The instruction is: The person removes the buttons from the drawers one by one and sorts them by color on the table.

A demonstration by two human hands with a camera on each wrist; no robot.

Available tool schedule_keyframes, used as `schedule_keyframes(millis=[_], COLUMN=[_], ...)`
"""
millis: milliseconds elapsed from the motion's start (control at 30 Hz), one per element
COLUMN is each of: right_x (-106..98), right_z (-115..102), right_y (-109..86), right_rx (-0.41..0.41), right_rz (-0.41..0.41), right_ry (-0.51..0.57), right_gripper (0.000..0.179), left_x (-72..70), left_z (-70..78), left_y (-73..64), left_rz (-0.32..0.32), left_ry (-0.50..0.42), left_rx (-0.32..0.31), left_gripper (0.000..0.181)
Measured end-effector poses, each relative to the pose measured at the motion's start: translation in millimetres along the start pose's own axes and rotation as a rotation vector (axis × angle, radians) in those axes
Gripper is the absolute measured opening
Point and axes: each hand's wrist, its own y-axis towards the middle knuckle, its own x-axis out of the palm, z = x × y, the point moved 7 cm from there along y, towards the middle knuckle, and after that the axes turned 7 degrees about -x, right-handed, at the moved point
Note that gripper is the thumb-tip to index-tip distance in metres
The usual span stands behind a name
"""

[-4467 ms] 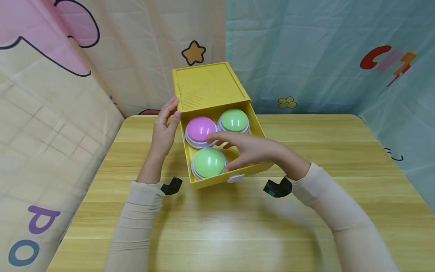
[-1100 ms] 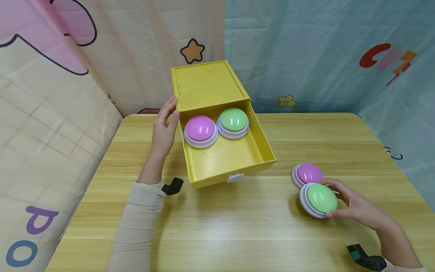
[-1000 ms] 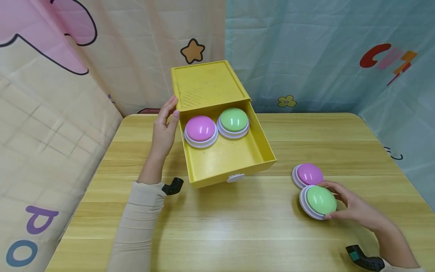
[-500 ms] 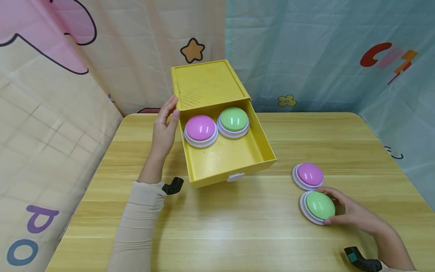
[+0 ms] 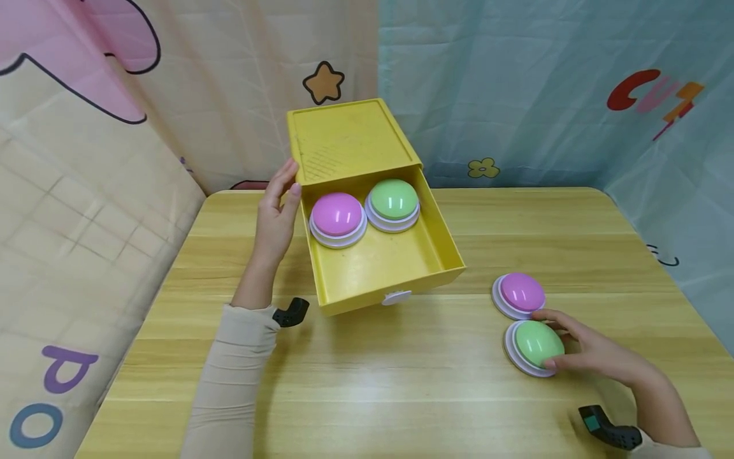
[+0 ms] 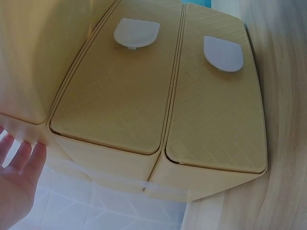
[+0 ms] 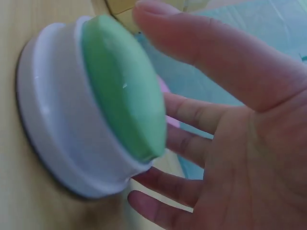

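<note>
My left hand (image 5: 274, 222) rests its extended fingers against the left side of a yellow drawer unit (image 5: 352, 140). The unit's top drawer (image 5: 387, 271) is pulled out. Inside are a pink domed push button (image 5: 337, 214) and a green one (image 5: 394, 199), both on white bases, side by side at the back. To the right, my right hand (image 5: 599, 357) is spread around another green push button (image 5: 539, 343), which sits on the table. In the right wrist view the thumb stands off the green dome (image 7: 127, 86), fingers extended on its far side. Just behind sits a second pink push button (image 5: 523, 292).
The wooden table (image 5: 367, 395) ends at a back edge against patterned curtains (image 5: 493, 95). Lower closed drawers (image 6: 115, 91) with white handles (image 6: 136, 33) show in the left wrist view. A white handle (image 5: 397, 298) marks the open drawer's front.
My right hand has carried the green push button from the drawer's front to the table at right, lowered it before the pink one and loosened its hold. The left hand has stayed put.
</note>
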Motion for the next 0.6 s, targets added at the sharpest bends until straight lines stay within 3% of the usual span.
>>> schedule_keyframes(millis=[167, 367, 467, 600], right_x=[-10.7, -26.5, -32.2, -36.3], right_z=[-16.8, -46.6, -65.5, -91.5], right_y=[12.6, 37.2, 52.8, 74.8], right_rx=[-0.04, -0.108, -0.164, -0.298], right_rz=[0.013, 0.071, 0.108, 0.138], right_ry=[-0.075, -0.134, -0.112, -0.029], right_gripper=[0.066, 0.072, 0.074, 0.076], left_x=[0.6, 0.2, 0.0, 0.2], left_z=[1.2, 0.8, 0.3, 0.0], left_y=[0.2, 0.5, 0.7, 1.1], left_rz=[0.004, 0.008, 0.006, 0.004], left_ry=[0.008, 0.008, 0.002, -0.006], left_rx=[0.002, 0.002, 0.001, 0.001], left_gripper=[0.045, 0.045, 0.046, 0.046])
